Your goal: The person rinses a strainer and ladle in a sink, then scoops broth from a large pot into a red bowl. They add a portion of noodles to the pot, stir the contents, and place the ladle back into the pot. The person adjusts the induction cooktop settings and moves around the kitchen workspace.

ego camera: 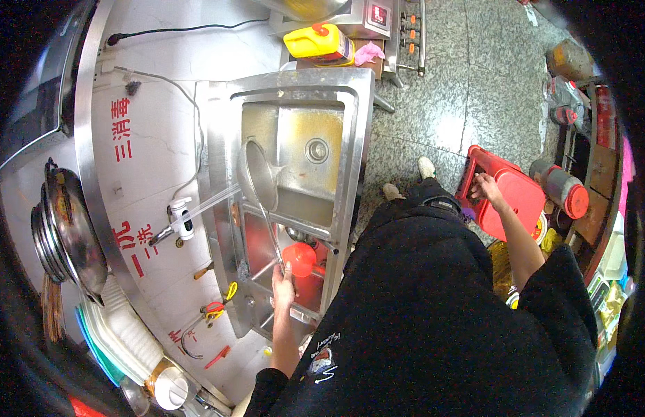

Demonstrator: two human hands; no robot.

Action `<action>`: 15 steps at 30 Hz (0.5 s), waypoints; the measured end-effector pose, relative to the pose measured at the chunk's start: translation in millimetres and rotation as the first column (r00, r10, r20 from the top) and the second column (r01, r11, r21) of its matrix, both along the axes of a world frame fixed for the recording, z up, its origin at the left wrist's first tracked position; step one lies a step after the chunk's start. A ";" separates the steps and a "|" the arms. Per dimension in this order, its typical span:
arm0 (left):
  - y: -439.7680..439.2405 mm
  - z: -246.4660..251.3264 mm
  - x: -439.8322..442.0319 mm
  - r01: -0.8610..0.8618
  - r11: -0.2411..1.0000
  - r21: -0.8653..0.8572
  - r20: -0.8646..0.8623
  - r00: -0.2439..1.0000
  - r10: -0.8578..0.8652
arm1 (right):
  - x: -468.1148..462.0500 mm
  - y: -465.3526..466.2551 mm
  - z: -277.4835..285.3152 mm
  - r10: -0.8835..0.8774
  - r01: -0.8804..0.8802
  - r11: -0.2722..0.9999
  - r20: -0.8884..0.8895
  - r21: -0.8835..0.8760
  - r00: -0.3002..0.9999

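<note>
My left hand (283,286) grips the thin handle of a long-handled metal strainer (257,174). The strainer's bowl is tilted over the stainless steel sink basin (307,125), near its wall side. A stream of water (213,202) runs from the white wall faucet (183,219) onto the bowl, and some water spills off its edge into the basin. Below the handle, a red plastic scoop (299,259) lies in the neighbouring sink section. My right hand (486,190) hangs with loosely bent fingers above a red plastic bin (479,156) beside its red lid (515,203); nothing shows in it.
A yellow jug (320,44) and pink cloth (369,53) stand past the sink's far end. Yellow-handled scissors (218,306) hang on the wall. Metal pans (72,229) sit on the shelf (88,104). A red-capped jar (559,187) is at the right.
</note>
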State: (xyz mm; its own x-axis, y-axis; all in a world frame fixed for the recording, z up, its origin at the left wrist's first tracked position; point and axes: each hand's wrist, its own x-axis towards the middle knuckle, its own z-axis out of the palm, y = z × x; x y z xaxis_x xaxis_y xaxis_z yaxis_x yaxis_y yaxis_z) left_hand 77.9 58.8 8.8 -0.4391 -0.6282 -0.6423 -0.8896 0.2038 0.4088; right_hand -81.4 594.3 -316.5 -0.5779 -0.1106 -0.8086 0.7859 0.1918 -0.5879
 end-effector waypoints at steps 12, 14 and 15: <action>10.9 11.7 -7.1 -0.198 0.939 0.281 -0.100 0.967 0.234 | -2.8 8.0 -7.4 -0.033 0.033 0.999 0.045 -0.002 0.998; 15.5 15.6 -10.5 -0.266 0.902 0.341 -0.073 0.949 0.307 | -2.9 9.9 -7.7 -0.024 0.024 0.999 0.010 -0.043 1.000; 17.3 17.9 -11.9 -0.290 0.879 0.379 -0.072 0.937 0.341 | -2.5 10.8 -7.6 -0.015 0.015 1.000 0.021 0.003 1.000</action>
